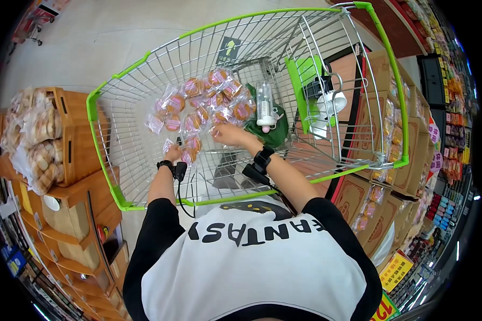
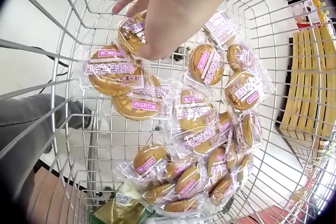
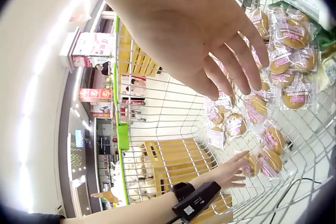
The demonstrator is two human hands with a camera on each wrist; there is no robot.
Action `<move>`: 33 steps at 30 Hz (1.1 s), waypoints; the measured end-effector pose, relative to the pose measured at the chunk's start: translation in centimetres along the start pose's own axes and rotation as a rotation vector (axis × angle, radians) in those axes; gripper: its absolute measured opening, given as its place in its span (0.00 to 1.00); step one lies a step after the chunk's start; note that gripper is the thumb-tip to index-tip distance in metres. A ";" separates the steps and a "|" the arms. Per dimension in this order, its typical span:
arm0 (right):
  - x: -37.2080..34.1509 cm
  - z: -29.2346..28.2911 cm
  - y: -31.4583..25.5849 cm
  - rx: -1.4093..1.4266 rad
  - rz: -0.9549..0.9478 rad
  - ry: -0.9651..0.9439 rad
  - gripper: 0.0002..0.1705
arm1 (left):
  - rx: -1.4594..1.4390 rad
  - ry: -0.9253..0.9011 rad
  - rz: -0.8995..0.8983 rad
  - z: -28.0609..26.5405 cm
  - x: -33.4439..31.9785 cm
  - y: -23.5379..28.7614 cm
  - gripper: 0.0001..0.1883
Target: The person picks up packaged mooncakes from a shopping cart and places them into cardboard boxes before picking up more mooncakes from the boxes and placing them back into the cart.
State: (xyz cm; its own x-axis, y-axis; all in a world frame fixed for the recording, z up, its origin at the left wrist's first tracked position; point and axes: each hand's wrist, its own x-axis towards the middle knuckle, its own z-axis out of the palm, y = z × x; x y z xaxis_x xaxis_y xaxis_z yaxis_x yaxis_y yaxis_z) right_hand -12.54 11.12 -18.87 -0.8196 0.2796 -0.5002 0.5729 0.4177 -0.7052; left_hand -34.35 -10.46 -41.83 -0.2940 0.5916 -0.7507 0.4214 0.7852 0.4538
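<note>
Many round golden-brown cakes in clear wrappers with pink labels lie in a wire shopping cart. My left hand is low at the near left, its fingers spread over a wrapped cake. From the left wrist view, the hand partly hides a cake, and other cakes lie beside it. Over the cakes nearer the middle is my right hand. Its fingers hang loose and slightly bent in the right wrist view, above cakes, with an empty palm.
Beside the cakes in the cart are a green bag and a clear plastic bottle-like item. A wooden stand with bagged bread is at the left. Cardboard boxes of packaged goods stand to the right.
</note>
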 end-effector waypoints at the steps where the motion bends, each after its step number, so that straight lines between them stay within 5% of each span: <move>1: 0.0 0.1 0.2 -0.001 -0.001 -0.012 0.17 | 0.001 -0.005 0.005 0.4 0.1 -0.4 0.19; 3: 0.0 0.4 0.7 0.000 0.007 -0.019 0.17 | -0.045 0.137 0.033 1.2 -0.1 -0.8 0.19; 6: 0.1 0.8 1.4 0.054 0.030 -0.012 0.18 | -0.094 0.071 -0.007 2.5 1.8 -3.4 0.22; 7: 0.0 0.9 1.4 0.087 0.051 0.021 0.16 | -0.135 0.049 -0.013 1.4 0.6 -1.0 0.22; 8: -0.1 0.9 1.5 0.120 0.071 0.054 0.15 | 0.177 0.135 -0.060 0.8 -1.5 1.2 0.24; 11: -0.3 1.2 2.1 0.146 0.060 0.082 0.14 | 0.153 0.103 -0.067 -0.1 -3.9 4.2 0.25; 12: -0.2 1.4 2.3 0.147 0.063 0.083 0.14 | 0.018 0.190 0.055 2.1 -1.2 0.2 0.24; 18: 0.2 2.9 3.7 0.171 0.033 0.090 0.13 | -0.092 0.408 -0.021 5.1 2.8 -4.9 0.22; 21: 0.2 3.8 4.5 0.183 0.037 0.120 0.13 | 0.037 0.407 -0.182 0.5 -3.6 4.1 0.20; 30: 1.0 3.7 6.0 0.277 0.184 0.015 0.15 | 0.103 0.313 -0.293 -3.0 -2.9 6.3 0.23; 33: 0.8 1.8 3.9 0.305 0.192 0.035 0.14 | 0.173 0.278 -0.189 -5.1 -2.6 9.2 0.23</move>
State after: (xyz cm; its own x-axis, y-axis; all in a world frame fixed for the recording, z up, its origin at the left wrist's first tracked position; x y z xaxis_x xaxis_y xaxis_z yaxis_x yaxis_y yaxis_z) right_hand -10.89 11.43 -22.94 -0.6936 0.3593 -0.6244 0.6893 0.0789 -0.7202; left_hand -34.11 -3.86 -33.26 -0.5924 0.4848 -0.6434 0.4689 0.8569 0.2140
